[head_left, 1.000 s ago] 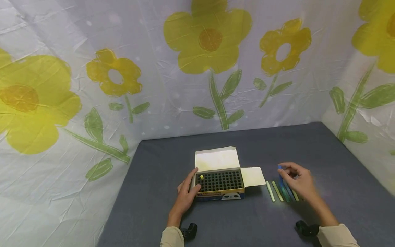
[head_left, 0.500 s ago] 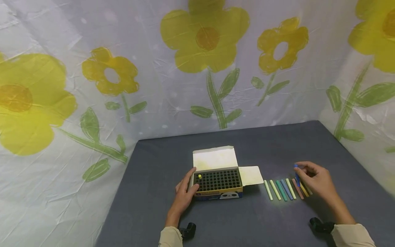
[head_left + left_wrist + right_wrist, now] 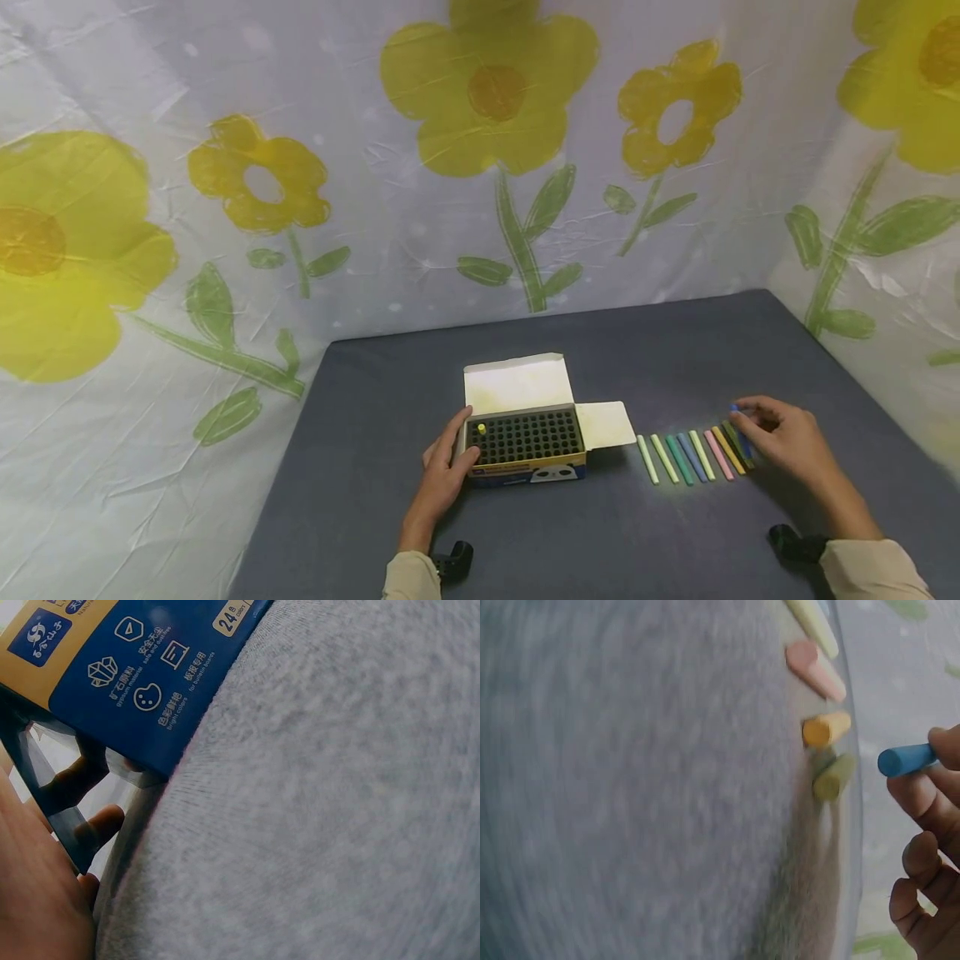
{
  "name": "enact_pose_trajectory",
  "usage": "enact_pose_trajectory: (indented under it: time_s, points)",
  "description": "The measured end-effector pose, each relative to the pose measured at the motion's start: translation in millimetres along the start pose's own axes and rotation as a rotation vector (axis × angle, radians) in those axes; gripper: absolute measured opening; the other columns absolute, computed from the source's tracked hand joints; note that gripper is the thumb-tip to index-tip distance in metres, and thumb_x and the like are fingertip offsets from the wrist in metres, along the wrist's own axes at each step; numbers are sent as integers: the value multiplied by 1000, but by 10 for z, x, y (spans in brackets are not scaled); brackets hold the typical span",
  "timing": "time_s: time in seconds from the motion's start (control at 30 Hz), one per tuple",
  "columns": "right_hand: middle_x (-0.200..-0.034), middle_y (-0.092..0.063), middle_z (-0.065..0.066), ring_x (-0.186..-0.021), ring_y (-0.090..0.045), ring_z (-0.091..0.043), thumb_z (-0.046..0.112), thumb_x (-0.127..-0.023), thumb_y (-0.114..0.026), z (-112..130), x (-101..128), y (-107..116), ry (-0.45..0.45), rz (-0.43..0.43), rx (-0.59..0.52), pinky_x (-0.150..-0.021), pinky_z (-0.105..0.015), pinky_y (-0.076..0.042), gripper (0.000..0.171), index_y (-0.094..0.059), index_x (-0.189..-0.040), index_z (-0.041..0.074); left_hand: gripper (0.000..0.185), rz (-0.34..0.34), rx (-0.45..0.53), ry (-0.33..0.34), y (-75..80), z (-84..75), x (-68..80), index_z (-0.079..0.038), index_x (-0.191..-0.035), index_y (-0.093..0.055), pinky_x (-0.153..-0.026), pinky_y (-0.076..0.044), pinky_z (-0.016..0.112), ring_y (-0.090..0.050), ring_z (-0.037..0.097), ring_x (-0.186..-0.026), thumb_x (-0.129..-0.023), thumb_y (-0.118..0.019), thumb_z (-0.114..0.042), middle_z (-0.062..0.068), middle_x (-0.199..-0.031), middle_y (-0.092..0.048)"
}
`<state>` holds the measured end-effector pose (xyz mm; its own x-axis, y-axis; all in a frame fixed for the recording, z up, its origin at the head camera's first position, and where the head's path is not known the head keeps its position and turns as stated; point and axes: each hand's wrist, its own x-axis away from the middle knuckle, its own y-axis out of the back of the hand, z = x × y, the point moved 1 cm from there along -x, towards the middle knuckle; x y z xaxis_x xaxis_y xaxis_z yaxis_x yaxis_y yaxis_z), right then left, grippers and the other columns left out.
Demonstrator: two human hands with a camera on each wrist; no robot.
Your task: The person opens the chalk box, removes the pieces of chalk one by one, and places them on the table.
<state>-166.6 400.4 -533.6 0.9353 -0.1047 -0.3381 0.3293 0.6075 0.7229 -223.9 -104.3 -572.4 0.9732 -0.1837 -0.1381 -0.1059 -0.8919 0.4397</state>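
In the head view my left hand (image 3: 442,479) grips the left end of an open chalk box (image 3: 527,476), thumb over its front edge and index finger at the back corner. One yellow chalk stick (image 3: 482,429) stands in the holed insert (image 3: 528,437). Off to the right, my right hand (image 3: 795,442) pinches a blue chalk stick (image 3: 906,759) between thumb and fingertips. It is held above the right end of a row of chalk sticks, beside the olive one (image 3: 832,780). In the left wrist view, the box's blue printed side (image 3: 142,697) shows, with fingers behind a clear flap.
The row on the dark grey table (image 3: 600,533) includes pale yellow (image 3: 648,460), green (image 3: 680,461), blue (image 3: 698,457), pink (image 3: 718,455) and orange (image 3: 728,450) sticks. The box's white lid (image 3: 517,383) stands up behind it; a side flap (image 3: 606,425) reaches toward the row.
My right hand has moved right along the row with the blue chalk stick, uncovering more sticks. My left hand stays on the chalk box.
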Motion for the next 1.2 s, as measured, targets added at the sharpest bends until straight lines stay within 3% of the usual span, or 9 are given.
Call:
enact_pose_trajectory:
  time_s: [0.17, 0.37, 0.57, 0.7, 0.87, 1.1, 1.2]
  points:
    - [-79, -73, -5, -60, -53, 6, 22, -97, -70, -30, -31, 41, 4, 67, 47, -51, -26, -42, 28, -72, -112, -1, 58, 4, 9, -20, 28, -1, 8, -43, -154, -39, -97, -38, 62, -27, 40, -141, -102, -59, -30, 1, -161, -39]
    - [-82, -76, -8, -61, -59, -5, 24, -99, -67, -92, -59, 60, -20, 190, 98, -55, -33, -47, 31, -71, -112, -4, 58, -1, -7, -27, 37, -9, 12, -43, -154, -40, -96, -37, 57, -32, 38, -139, -101, -60, -31, 0, -160, -41]
    - [-92, -76, -17, -72, -68, -22, 26, -100, -65, -139, -80, 51, -69, 277, 135, -60, -44, -53, 35, -69, -115, -5, 57, -1, -3, -19, 23, 15, 18, -44, -154, -40, -103, -32, 68, -24, 40, -146, -101, -60, -32, -2, -162, -40]
    - [-96, -75, -21, -77, -70, -31, 26, -100, -65, -145, -89, 45, -87, 299, 169, -63, -48, -54, 37, -69, -116, -6, 57, -5, -5, -40, 17, 31, 9, -42, -154, -41, -101, -35, 64, -31, 37, -144, -101, -60, -30, -2, -160, -41]
    - [-94, -74, -23, -75, -70, -32, 22, -96, -67, -107, -104, 51, -113, 305, 219, -60, -48, -53, 34, -68, -114, -7, 58, 10, -2, -47, 18, 24, 4, -44, -154, -39, -95, -41, 51, -40, 31, -132, -102, -60, -28, -1, -158, -43]
    - [-97, -74, -25, -75, -70, -32, 24, -97, -66, -94, -112, 87, -135, 334, 230, -59, -47, -52, 37, -67, -117, -6, 59, 15, -9, -28, 10, 25, 4, -47, -154, -38, -100, -37, 61, -28, 36, -145, -102, -60, -30, 0, -162, -39]
    - [-101, -73, -27, -76, -70, -33, 28, -99, -63, -109, -111, 109, -149, 333, 222, -59, -48, -52, 39, -67, -119, -6, 59, 18, 8, -43, 10, 26, -3, -45, -154, -38, -94, -42, 52, -37, 34, -134, -102, -60, -28, 2, -158, -42]
